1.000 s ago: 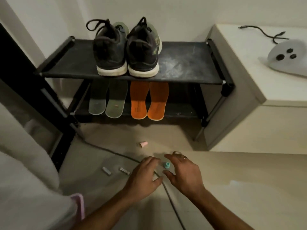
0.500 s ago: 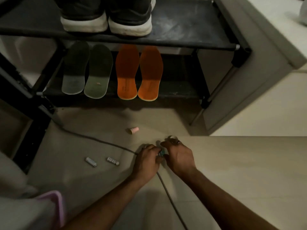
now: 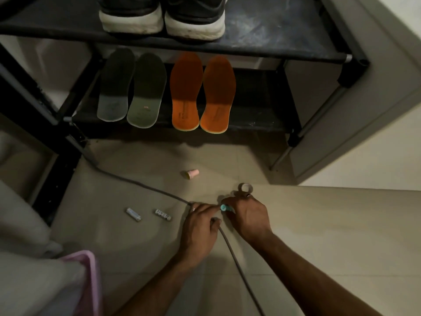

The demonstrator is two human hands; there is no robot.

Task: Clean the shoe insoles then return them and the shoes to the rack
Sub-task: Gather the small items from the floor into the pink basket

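Two dark shoes [image 3: 159,17] with white soles stand on the black rack's top shelf [image 3: 273,35]. On the lower shelf lie a grey-green pair of insoles [image 3: 132,90] and, to their right, an orange pair of insoles [image 3: 202,94]. Both hands are down at the floor in front of the rack. My right hand [image 3: 248,217] curls its fingers round a small teal object [image 3: 224,208]. My left hand [image 3: 200,229] meets it from the left, fingertips on the object's end and thumb over a grey cable [image 3: 145,189].
The cable runs across the tiled floor under my hands. Two small batteries [image 3: 148,215], a pink cap [image 3: 192,174] and a tape ring [image 3: 245,187] lie on the floor. A pink basket [image 3: 88,277] sits lower left, and a pale cabinet [image 3: 376,99] stands to the right of the rack.
The view has tilted down and closer to the floor. My hands have come together on the small teal object, which lay between them a second ago.
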